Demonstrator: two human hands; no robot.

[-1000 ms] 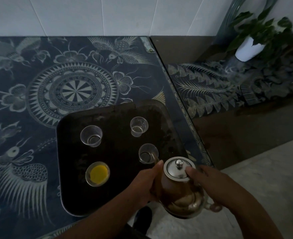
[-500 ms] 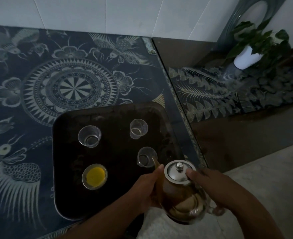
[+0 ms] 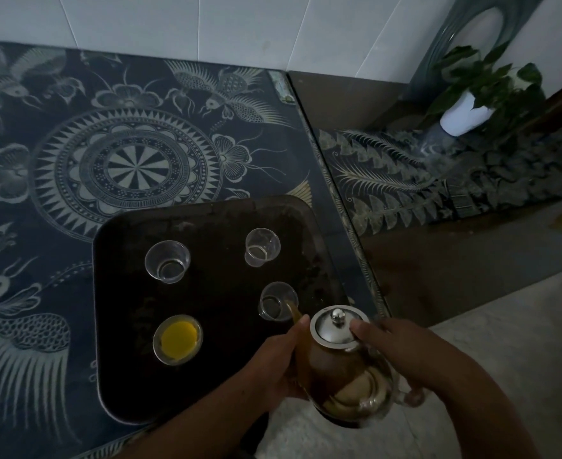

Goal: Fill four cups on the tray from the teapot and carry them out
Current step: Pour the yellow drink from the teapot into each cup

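A dark tray [image 3: 117,385] lies on the patterned table and carries several clear cups. The near left cup [image 3: 177,339] holds yellow tea. The far left cup [image 3: 167,261], the far right cup [image 3: 261,246] and the near right cup [image 3: 278,301] look empty. A glass teapot [image 3: 345,376] with a steel lid is tilted, its spout over the near right cup's rim. My left hand [image 3: 278,362] cups the pot's left side. My right hand [image 3: 402,356] grips the handle, a fingertip resting on the lid.
The table [image 3: 41,160] with its blue bird and mandala pattern ends just right of the tray. Beyond it stands a lower patterned ledge [image 3: 405,180] with a white potted plant [image 3: 461,114]. Pale floor [image 3: 504,326] lies below at the right, tiled wall behind.
The view has shifted a little. The teapot has tipped slightly further, bringing the spout closer over the near right cup. Both hands keep their hold.
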